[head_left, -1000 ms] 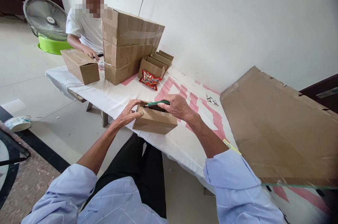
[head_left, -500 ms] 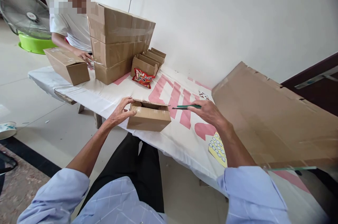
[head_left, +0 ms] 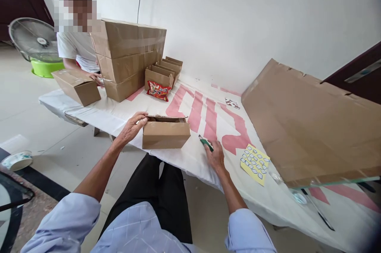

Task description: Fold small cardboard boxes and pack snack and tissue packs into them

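Note:
In front of me on the table's near edge stands a small cardboard box (head_left: 166, 135), its top slit open along the back with a flap raised. My left hand (head_left: 133, 126) grips the box's upper left corner, thumb at the front edge. To the right of the box, my right hand (head_left: 214, 155) holds a green utility knife (head_left: 206, 142) low over the cloth, its tip pointing up and left, apart from the box. What lies inside the box is hidden in shadow.
Taped cartons (head_left: 125, 40) are stacked at the back left, with open boxes (head_left: 166, 69) and a red snack packet (head_left: 157, 91) beside them. Another carton (head_left: 77, 86) lies near a seated person (head_left: 80, 48). A large cardboard sheet (head_left: 321, 126) leans at right, near a yellow card (head_left: 255, 163).
My right hand has drawn the knife down and toward me, away from the box's top edge. My left hand stays on the box's left corner. The view has shifted slightly.

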A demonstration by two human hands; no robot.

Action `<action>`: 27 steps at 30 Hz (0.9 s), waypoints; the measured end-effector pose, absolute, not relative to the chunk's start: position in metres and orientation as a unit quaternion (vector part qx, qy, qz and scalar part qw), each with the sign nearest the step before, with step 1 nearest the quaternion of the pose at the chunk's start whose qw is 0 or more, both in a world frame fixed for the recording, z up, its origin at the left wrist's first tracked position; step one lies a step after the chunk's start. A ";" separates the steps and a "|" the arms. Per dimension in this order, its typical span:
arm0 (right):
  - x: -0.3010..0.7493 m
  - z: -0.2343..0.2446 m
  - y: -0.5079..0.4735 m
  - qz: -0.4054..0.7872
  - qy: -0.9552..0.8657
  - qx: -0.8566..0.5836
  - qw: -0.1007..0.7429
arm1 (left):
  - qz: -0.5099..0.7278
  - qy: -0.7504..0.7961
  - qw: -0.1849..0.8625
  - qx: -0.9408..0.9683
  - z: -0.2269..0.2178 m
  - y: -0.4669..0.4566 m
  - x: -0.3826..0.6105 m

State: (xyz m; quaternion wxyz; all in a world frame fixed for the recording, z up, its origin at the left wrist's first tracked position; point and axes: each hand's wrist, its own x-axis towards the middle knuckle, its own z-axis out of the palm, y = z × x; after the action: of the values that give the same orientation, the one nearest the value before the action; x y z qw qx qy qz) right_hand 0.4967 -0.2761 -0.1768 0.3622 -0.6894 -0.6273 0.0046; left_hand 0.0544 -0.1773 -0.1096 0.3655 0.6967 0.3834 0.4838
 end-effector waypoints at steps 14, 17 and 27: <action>0.398 -0.100 -0.247 0.056 -0.738 -0.532 0.411 | 0.532 0.457 0.329 0.632 -0.107 -0.185 0.078; 0.399 -0.086 -0.249 0.025 -0.745 -0.531 0.403 | 0.535 0.479 0.334 0.611 -0.106 -0.186 0.086; 0.380 -0.065 -0.250 -0.080 -0.769 -0.469 0.426 | 0.550 0.467 0.352 0.596 -0.109 -0.212 0.088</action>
State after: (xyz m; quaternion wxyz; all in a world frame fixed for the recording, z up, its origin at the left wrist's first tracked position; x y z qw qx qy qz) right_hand 0.3798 -0.2500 -0.0647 0.4262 -0.4689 -0.7695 -0.0802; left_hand 0.0883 -0.2117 -0.1090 0.3522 0.5963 0.4666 0.5502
